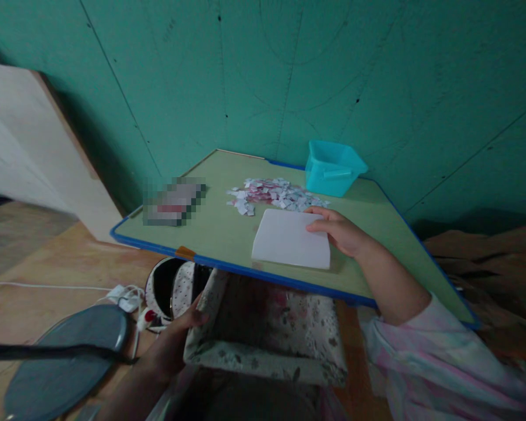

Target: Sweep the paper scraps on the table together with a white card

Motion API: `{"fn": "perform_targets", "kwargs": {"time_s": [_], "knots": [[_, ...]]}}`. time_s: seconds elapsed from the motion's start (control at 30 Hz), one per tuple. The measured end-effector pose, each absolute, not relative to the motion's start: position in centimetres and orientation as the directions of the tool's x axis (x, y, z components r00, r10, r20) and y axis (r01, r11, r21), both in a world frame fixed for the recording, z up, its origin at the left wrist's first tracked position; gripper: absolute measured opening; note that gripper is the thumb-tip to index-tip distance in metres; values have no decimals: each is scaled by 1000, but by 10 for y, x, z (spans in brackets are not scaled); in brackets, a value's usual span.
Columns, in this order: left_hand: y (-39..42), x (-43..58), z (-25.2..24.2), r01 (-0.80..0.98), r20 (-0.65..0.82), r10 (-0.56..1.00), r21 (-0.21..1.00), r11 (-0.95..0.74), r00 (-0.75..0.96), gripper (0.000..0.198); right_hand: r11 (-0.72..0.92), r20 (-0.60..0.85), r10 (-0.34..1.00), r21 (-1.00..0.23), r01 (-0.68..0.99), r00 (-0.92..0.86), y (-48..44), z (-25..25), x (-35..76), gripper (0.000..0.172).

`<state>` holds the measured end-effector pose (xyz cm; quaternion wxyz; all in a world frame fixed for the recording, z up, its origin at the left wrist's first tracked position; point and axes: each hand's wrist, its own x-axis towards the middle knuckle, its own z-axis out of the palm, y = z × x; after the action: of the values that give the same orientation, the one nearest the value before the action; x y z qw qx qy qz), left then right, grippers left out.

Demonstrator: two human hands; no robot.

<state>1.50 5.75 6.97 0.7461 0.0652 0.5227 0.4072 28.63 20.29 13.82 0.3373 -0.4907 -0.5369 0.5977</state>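
Note:
A thick white pad, perhaps a stack of paper (291,240), lies at the front of the pale green table (210,219). My right hand (335,230) grips its right far corner, the thumb on top and the other fingers along the far edge. Below the table's front edge is a fabric-covered box (263,356) with a floral print, its open side facing up. My left hand (190,321) is closed on the box's left side, with some fingers hidden. Behind the pad spreads a pile of small paper pieces (275,193), white and pinkish.
A turquoise plastic bin (333,169) stands at the back right of the table. A pixelated flat object (175,202) lies at the left. On the floor are a grey round item (69,362), a black-and-white bag (175,286) and a white cable (126,297).

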Motion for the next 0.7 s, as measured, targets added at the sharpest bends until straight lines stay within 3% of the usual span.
{"fn": "perform_targets", "kwargs": {"time_s": [0.1,0.2,0.7], "knots": [[56,15,71,-390,-666,741,662,640,86,46,-186,-218,929,-974,132,-298,203,137,286,33],[56,17,71,-374,-626,778,708,599,62,46,-189,-228,910,-972,143,-345,202,136,286,30],[55,18,70,-436,-654,752,656,616,81,54,-203,-261,858,-963,176,-442,197,137,284,31]]}}
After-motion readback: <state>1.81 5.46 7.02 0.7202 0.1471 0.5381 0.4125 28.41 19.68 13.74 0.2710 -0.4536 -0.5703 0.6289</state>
